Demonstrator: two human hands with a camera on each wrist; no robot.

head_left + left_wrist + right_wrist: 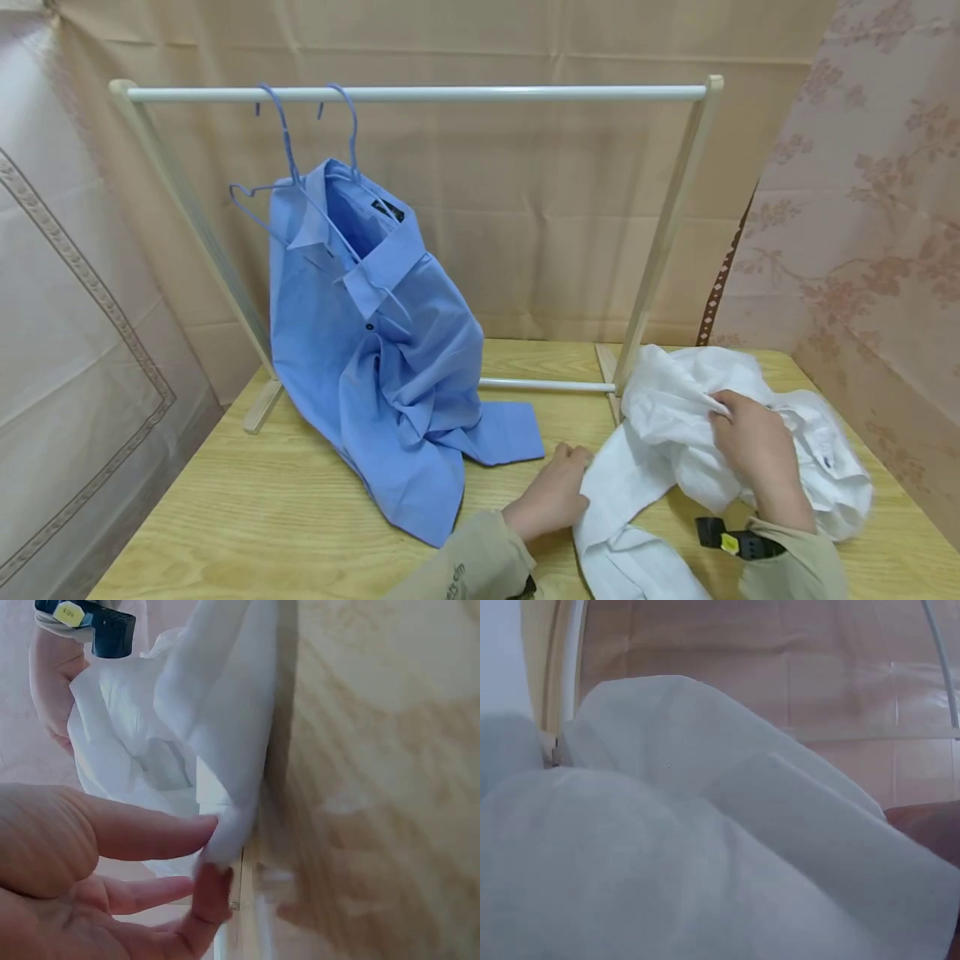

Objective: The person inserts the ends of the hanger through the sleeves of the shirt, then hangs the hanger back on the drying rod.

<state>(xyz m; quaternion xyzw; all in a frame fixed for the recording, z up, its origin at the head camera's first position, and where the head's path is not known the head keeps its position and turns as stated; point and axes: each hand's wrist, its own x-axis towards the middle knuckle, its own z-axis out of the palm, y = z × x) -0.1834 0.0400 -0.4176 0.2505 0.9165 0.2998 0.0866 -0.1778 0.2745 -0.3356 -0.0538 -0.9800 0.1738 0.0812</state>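
A crumpled white shirt (675,450) lies on the right side of the wooden table, with a long strip of it trailing toward the front edge. My left hand (551,496) pinches this strip at its left edge. Up close in the left wrist view, the thumb (161,836) and a fingertip meet on the white cloth (225,750). My right hand (757,450) grips a fold near the middle of the bundle, its thumb and index finger on the fabric. White cloth (630,862) fills most of the right wrist view and hides much of what lies behind.
A rack with a white rod (487,94) and wooden legs stands on the table (247,517). Two blue hangers (285,137) hook over its left part. A blue shirt (390,358) hangs there, its lower part resting on the table. Beige curtains (555,217) close off the back.
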